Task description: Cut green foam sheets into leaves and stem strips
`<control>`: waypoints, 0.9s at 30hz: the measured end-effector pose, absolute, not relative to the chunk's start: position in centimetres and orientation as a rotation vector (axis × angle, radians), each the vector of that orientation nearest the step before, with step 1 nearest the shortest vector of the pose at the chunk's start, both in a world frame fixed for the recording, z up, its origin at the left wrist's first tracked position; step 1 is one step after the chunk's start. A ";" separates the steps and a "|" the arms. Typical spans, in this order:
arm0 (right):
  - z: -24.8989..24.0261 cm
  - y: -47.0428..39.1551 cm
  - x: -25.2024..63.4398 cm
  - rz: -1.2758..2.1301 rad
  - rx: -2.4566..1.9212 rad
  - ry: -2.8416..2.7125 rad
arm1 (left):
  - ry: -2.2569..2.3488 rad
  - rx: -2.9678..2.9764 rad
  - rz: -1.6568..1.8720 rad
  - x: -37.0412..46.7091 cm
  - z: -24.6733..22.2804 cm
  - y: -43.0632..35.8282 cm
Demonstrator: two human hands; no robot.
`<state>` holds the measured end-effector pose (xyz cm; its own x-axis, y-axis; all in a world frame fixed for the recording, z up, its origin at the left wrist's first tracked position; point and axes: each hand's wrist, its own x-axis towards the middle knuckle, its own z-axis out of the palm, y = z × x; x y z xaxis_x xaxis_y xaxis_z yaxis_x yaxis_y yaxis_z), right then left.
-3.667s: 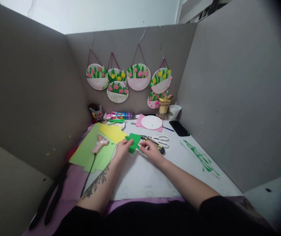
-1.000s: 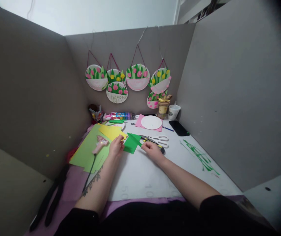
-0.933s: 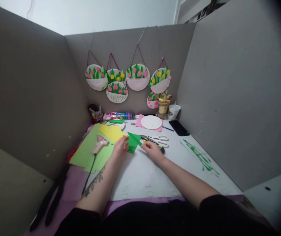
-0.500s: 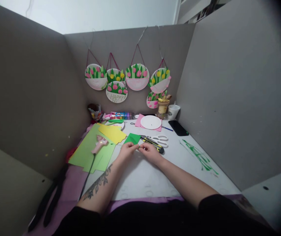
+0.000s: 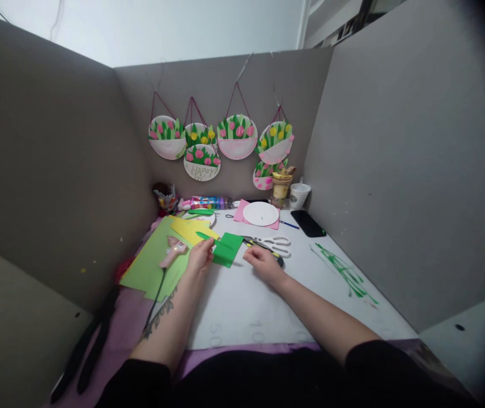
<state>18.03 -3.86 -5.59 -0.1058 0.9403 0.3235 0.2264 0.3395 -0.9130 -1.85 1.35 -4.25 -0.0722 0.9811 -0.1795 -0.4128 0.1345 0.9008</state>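
Note:
A slim green paper leaf (image 5: 204, 236) is pinched between the thumb and fingers of my left hand (image 5: 200, 256), its pointed end up and to the left. Just right of those fingers is a green paper square (image 5: 230, 246), which appears to lie on the table. My right hand (image 5: 263, 264) is closed, fingertips together; whether anything small is in them cannot be made out. Partly covered by it is a black-and-yellow utility knife (image 5: 279, 260). White-handled scissors (image 5: 280, 241) lie just behind that hand.
At left, a pink glue gun (image 5: 173, 252) rests on light green sheets (image 5: 143, 269), beside yellow paper (image 5: 194, 229). Further back are a white paper disc (image 5: 261, 213), a phone (image 5: 308, 223) and a cup (image 5: 299, 195). Green paper scraps (image 5: 344, 269) lie right. Decorated plates (image 5: 237, 147) hang on the partition.
My hands have moved apart. The left hand has shifted left and turned upward, showing the green leaf in its fingers. More of the green square is now visible.

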 end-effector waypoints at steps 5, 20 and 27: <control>-6.3 -3.5 17.4 0.848 -1.128 -1.536 | 1.055 1.005 1.269 0.2 -4.7 -0.5; -5.8 -4.0 17.8 0.944 -1.231 -1.614 | 1.009 0.910 1.385 -0.4 -4.5 0.5; -6.0 -3.4 18.4 0.970 -1.240 -1.429 | 1.037 0.869 1.381 -0.7 -4.3 0.3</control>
<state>18.42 -3.42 -6.00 -0.0078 0.9864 0.1644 0.2109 0.1623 -0.9639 -0.74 0.33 -4.34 -0.0809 0.9945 -0.0664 -0.3415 0.0349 0.9392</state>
